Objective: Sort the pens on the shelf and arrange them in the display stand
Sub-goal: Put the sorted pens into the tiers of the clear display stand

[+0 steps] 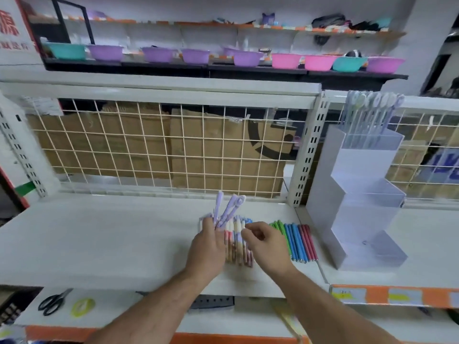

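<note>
Hidden: pastel pens (238, 247) on shelf (111, 239), partly under both hands, blurry.
L hand (207, 244): grips a few purple pens (224, 212), fanned up.
R hand (267, 240): fingers curled over pastel pens; can't tell if pinching.
Stand (360, 194): far right; green/blue/red pens (296, 240) between.
Writing: red sign (12, 33) top left, cut off, unreadable.

Left of the pen pile (237, 249) the shelf (99, 239) lies open. A wire grid (149, 150) closes the back. Rightward, coloured pens (298, 240) lie flat near the display stand (347, 219), which blocks that side; purple pens (227, 212) jut above the pile.
</note>
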### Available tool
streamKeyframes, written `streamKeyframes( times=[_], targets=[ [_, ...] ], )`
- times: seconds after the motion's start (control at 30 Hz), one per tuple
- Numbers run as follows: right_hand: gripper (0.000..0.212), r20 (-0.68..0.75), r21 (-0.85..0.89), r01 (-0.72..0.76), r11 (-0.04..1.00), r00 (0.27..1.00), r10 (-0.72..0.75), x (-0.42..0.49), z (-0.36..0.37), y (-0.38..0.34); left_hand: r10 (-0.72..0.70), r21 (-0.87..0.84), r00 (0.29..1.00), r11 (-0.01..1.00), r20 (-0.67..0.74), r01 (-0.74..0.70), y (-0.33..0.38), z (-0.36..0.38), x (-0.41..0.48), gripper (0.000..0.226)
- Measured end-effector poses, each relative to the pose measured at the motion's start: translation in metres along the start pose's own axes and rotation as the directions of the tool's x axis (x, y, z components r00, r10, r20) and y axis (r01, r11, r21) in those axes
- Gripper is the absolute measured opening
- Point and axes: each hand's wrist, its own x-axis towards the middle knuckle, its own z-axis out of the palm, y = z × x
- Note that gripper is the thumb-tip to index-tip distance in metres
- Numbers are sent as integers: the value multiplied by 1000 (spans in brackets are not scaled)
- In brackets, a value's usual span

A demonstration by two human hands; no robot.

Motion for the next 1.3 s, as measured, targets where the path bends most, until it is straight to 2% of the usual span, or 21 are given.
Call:
streamKeyframes(
  times=[0.2,0.4,0.5,0.63,0.8,1.0,1.3],
  targets=[
    [9,82,204,-23,979,997,6,4,-88,-14,23,-95,999,995,32,-19,87,57,-24,12],
    [17,46,225,-13,974,999,2,12,-173,-4,46,-261,995,965,85,-22,164,107,-40,11],
    [16,32,221,13,975,999,-21,17,-208,-5,40,-330,995,944,93,-8,197,124,-40,15],
    [14,17,219,53,974,998,-58,27,-246,-19,90,-418,981,908,172,-10,234,132,-29,18],
    [14,-35,178,97,979,995,-93,49,-278,-32,165,-491,951,871,260,-16,264,142,1,20],
    [8,-168,168,155,974,978,-127,71,-304,-41,233,-538,933,841,274,-52,288,164,34,19],
    [17,-136,153,180,972,978,-159,110,-334,-44,262,-599,918,800,298,-34,313,186,65,13]
  ],
)
